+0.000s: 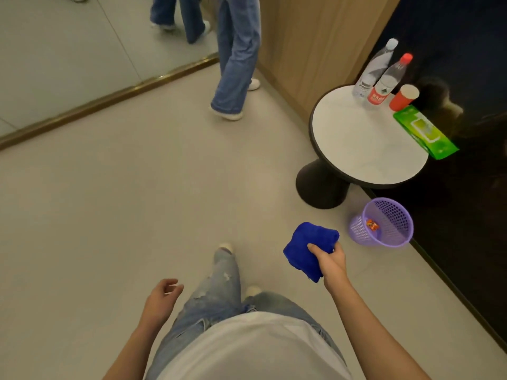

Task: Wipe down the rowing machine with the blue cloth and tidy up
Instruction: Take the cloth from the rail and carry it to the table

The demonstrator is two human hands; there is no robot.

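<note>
the person stands on a pale tiled floor (115,187), looking down past a white shirt and light ripped jeans; the two hands are well apart, one on each side of the legs; the right hand (330,260) is clamped on the blue cloth (307,249), thumb on top and fingers wrapped under it, the cloth folded into a thick bundle and held out in front of the body at the right; the left hand (162,296) hangs near the left thigh, empty, its fingers loosely curled and not closed; the rowing machine is not in view; to the far right stands a small round desk (365,149) with a white top and a dark pedestal base, set against a dark glossy wall; at the far edge of the desk stand two clear water bottles, one with a pale cap (374,68) and one with a red cap and red label (388,80), touching or nearly so; just right of them is a red paper cup (403,97); a green pack of wet wipes (425,133) lies along the desk's right edge, overhanging it; on the floor near the desk's base a purple mesh waste basket (384,223) is tilted toward the camera, with a small orange scrap inside; far off, a second person in blue jeans (236,64) and white shoes stands beside a mirrored wall at the left, which reflects their legs.
</note>
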